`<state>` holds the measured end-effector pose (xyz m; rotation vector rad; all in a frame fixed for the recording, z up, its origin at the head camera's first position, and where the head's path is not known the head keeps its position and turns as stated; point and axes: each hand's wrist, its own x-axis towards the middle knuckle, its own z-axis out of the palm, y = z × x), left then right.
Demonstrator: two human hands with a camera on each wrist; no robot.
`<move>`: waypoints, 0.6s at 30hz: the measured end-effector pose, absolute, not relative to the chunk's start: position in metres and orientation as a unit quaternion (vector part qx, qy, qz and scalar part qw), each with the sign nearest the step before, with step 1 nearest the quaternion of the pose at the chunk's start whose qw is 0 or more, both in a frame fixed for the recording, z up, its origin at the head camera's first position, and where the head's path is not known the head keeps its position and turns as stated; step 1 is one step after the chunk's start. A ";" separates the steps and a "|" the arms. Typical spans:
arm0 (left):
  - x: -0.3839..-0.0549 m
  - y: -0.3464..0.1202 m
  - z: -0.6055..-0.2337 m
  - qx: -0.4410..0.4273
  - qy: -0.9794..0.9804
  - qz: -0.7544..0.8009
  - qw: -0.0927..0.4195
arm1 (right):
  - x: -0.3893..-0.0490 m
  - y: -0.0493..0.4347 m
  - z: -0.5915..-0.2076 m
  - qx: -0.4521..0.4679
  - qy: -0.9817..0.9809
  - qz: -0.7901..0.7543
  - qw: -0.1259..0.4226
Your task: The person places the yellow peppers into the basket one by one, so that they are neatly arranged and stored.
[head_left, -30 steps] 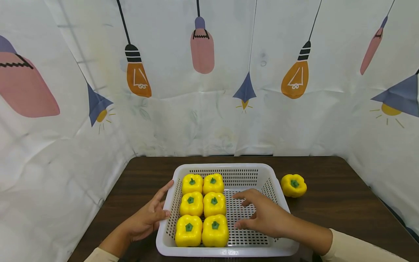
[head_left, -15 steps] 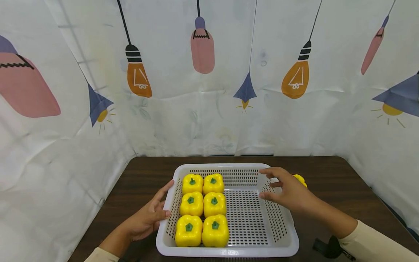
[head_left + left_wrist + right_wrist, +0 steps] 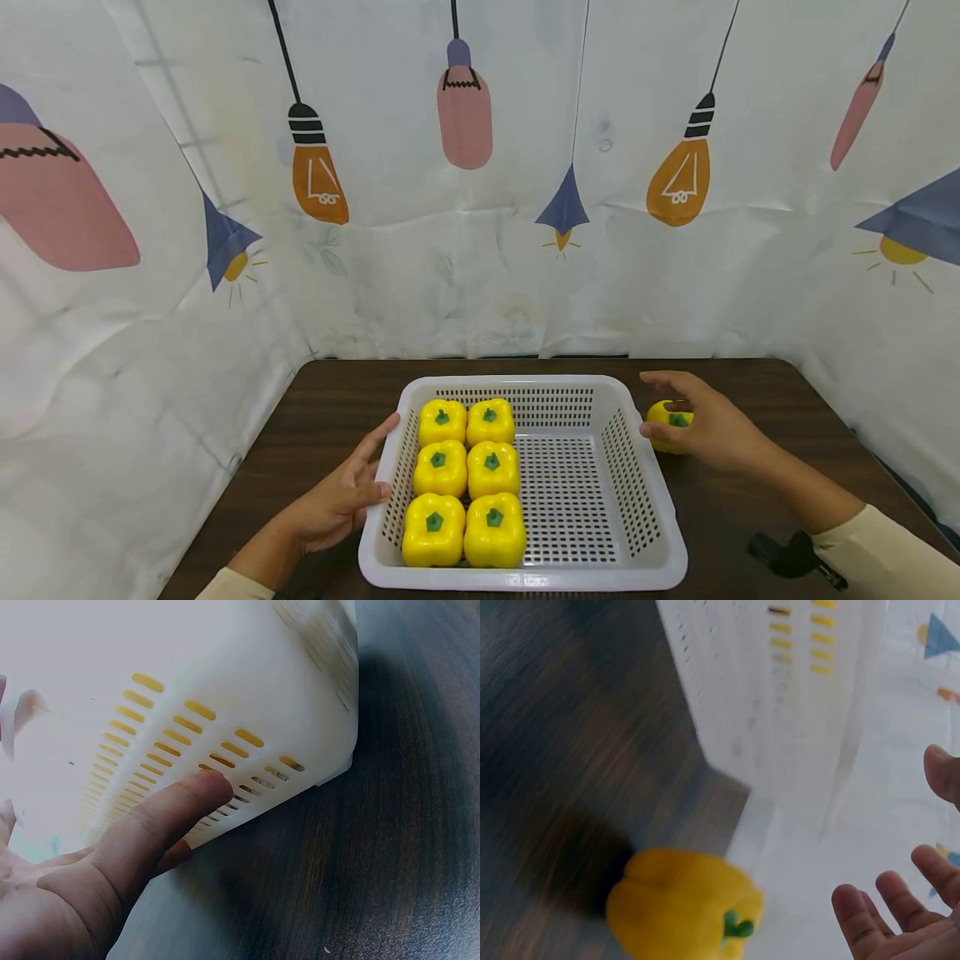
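A white perforated plastic basket (image 3: 577, 577) stands on the dark table, with several yellow bell peppers (image 3: 491, 468) in two columns along its left side, green stems up. My left hand (image 3: 337, 504) rests against the basket's left side, fingertips at the rim. In the left wrist view, a straight finger (image 3: 161, 817) lies along the slotted outer wall (image 3: 247, 690). Right of the basket, my right hand (image 3: 705, 421) hovers with spread fingers and overlaps a lone yellow bell pepper (image 3: 660, 414). The right wrist view shows this lone pepper (image 3: 682, 904) on the table, apart from the fingers.
The dark wood-grain table (image 3: 757, 392) extends on both sides of the basket. A white sheet (image 3: 465, 275) printed with lamps hangs behind it and at both sides. A black wrist device (image 3: 783, 554) sits by the right sleeve.
My right hand has moved from over the inside of the basket, rightward across its right rim, to the lone bell pepper. The left hand and the basket have stayed in place.
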<state>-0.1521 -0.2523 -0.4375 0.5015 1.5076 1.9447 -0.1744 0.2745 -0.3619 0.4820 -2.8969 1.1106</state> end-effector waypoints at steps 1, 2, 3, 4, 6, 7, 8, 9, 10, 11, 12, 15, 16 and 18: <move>-0.152 -0.252 -0.438 0.190 0.570 0.736 0.310 | -0.175 0.278 -0.363 0.155 -0.923 0.353 0.001; -0.152 -0.252 -0.438 0.190 0.570 0.737 0.310 | -0.176 0.281 -0.364 0.157 -0.923 0.352 0.002; -0.152 -0.252 -0.438 0.191 0.570 0.736 0.310 | -0.176 0.283 -0.365 0.158 -0.923 0.351 0.002; -0.152 -0.252 -0.438 0.191 0.570 0.736 0.310 | -0.177 0.286 -0.366 0.158 -0.923 0.350 0.001; -0.152 -0.252 -0.438 0.190 0.569 0.737 0.310 | -0.178 0.291 -0.368 0.157 -0.925 0.346 0.000; -0.152 -0.252 -0.438 0.189 0.568 0.738 0.311 | -0.178 0.293 -0.369 0.156 -0.926 0.343 -0.001; -0.152 -0.252 -0.439 0.189 0.568 0.738 0.311 | -0.179 0.296 -0.370 0.154 -0.928 0.340 -0.001; -0.152 -0.252 -0.439 0.189 0.567 0.739 0.311 | -0.179 0.299 -0.372 0.152 -0.930 0.335 0.000; -0.152 -0.252 -0.439 0.189 0.567 0.739 0.311 | -0.180 0.301 -0.373 0.150 -0.932 0.331 0.001; -0.152 -0.252 -0.439 0.189 0.566 0.740 0.311 | -0.180 0.303 -0.375 0.149 -0.933 0.327 0.002; -0.152 -0.252 -0.439 0.189 0.566 0.740 0.311 | -0.180 0.306 -0.377 0.147 -0.934 0.324 0.002; -0.152 -0.253 -0.439 0.189 0.566 0.740 0.310 | -0.182 0.312 -0.383 0.146 -0.937 0.318 0.003; -0.152 -0.253 -0.439 0.190 0.566 0.740 0.309 | -0.183 0.314 -0.385 0.146 -0.936 0.319 0.002; -0.152 -0.253 -0.440 0.190 0.566 0.741 0.308 | -0.184 0.318 -0.389 0.149 -0.934 0.325 -0.001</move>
